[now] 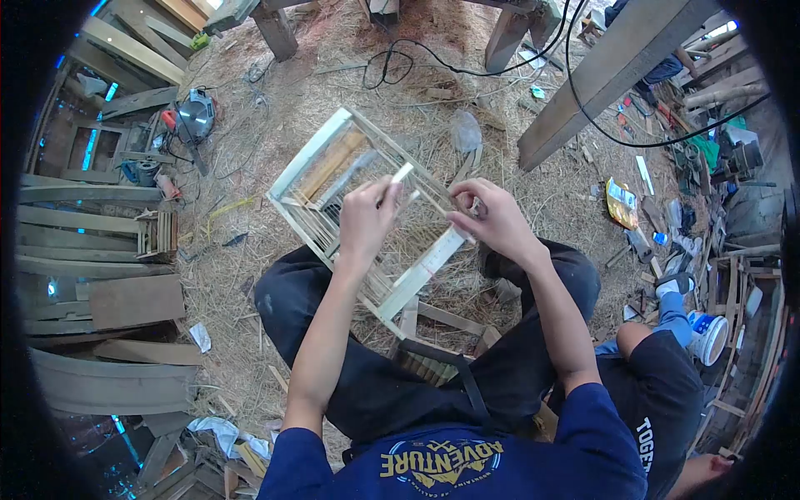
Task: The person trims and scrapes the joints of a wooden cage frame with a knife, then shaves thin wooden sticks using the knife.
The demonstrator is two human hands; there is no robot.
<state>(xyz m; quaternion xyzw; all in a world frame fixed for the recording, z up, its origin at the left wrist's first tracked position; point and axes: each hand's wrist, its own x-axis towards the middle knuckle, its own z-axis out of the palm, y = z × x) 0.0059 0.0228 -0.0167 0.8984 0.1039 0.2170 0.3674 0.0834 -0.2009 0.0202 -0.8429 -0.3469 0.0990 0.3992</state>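
Note:
A pale wooden frame with thin slats (312,152) stands tilted between my knees. My left hand (367,218) is closed over its middle, with a short pale wood strip (402,173) sticking out past the fingers. My right hand (497,218) is at the frame's right corner, thumb and fingers pinched together beside the end of a light board (425,268). What the right fingers hold is too small to make out. Pencil-like marks show on that board. Behind the slats, a brown wood piece (332,167) lies partly hidden.
Wood shavings cover the ground. A circular saw (194,115) lies at the left near stacked planks (100,215). A wooden post (612,79) and black cable (667,143) are at the upper right. Another person (637,379) is close at my right, near a white bucket (708,337).

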